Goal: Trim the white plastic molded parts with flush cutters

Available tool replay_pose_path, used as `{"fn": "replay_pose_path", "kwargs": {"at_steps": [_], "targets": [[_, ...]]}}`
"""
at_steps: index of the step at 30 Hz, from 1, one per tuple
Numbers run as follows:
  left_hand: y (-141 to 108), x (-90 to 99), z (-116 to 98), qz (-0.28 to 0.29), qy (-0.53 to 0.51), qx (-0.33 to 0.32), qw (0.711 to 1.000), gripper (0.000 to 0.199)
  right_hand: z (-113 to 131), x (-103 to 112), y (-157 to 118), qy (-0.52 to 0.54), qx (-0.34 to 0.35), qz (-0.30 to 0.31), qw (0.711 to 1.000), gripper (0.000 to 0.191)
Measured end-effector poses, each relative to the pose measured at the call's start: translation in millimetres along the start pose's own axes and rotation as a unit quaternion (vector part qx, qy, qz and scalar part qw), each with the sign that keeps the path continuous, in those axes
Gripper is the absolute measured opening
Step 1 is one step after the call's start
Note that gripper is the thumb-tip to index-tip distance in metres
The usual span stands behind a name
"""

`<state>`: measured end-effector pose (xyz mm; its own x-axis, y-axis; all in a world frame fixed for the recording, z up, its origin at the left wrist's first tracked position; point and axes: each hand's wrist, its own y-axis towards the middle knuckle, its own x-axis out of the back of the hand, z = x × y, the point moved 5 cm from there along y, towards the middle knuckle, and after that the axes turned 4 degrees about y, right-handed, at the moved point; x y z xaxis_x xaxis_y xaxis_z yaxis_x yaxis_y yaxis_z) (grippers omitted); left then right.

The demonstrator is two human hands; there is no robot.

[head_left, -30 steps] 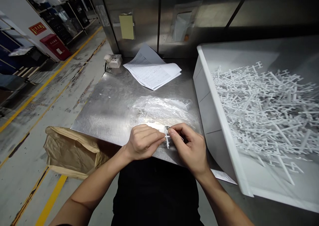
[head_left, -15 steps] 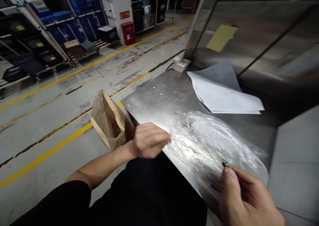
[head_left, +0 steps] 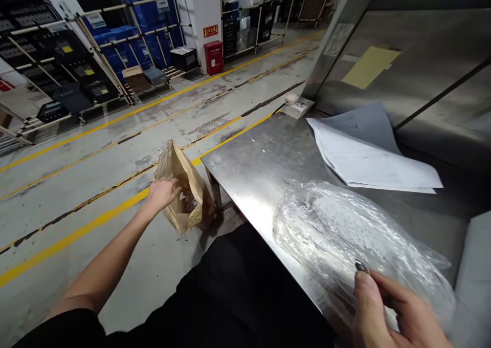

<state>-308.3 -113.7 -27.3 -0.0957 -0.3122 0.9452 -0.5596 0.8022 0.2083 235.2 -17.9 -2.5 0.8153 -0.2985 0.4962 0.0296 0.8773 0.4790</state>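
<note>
My left hand [head_left: 164,192] is over the mouth of a tan sack [head_left: 171,161] that stands open on the floor by the table. Its fingers are curled in, and whatever they may hold is hidden. Small pale and dark bits [head_left: 188,202] lie inside the sack. Between the thumb and forefinger of my right hand [head_left: 395,307] is a small shiny metal tool [head_left: 361,266]; only its tip shows, so its kind is unclear. Below and beyond that hand a clear plastic bag [head_left: 345,225] with small whitish pieces in it lies on the metal table [head_left: 249,158].
Folded white papers [head_left: 368,153] and a white power socket block [head_left: 297,106] are on the table's far side. A steel panel [head_left: 422,51] rises behind. Across the floor are racks with blue bins [head_left: 123,43] and a red box [head_left: 213,57].
My left hand has moved left from the table edge to the sack's mouth, still curled. My right hand keeps the small metal tool over the plastic bag. The view has shifted slightly.
</note>
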Motion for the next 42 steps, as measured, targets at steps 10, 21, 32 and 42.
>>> {"fn": "replay_pose_path", "kwargs": {"at_steps": [10, 21, 32, 42], "targets": [[154, 11.0, -209, 0.012, 0.052, -0.308, 0.950, 0.035, 22, -1, 12, -0.042, 0.011, -0.024, 0.999, 0.040], [199, -33.0, -281, 0.112, 0.205, -0.401, 0.886, 0.026, 25, -3, 12, -0.022, 0.088, -0.011, 0.996, 0.029], [188, -12.6, -312, 0.120, 0.211, -0.418, 0.875, 0.022, 30, -1, 9, -0.008, 0.123, -0.023, 0.992, 0.022], [-39, 51.3, -338, -0.183, -0.074, -0.741, 0.642, 0.020, 45, -5, 11, 0.009, 0.173, 0.001, 0.985, 0.008]]}}
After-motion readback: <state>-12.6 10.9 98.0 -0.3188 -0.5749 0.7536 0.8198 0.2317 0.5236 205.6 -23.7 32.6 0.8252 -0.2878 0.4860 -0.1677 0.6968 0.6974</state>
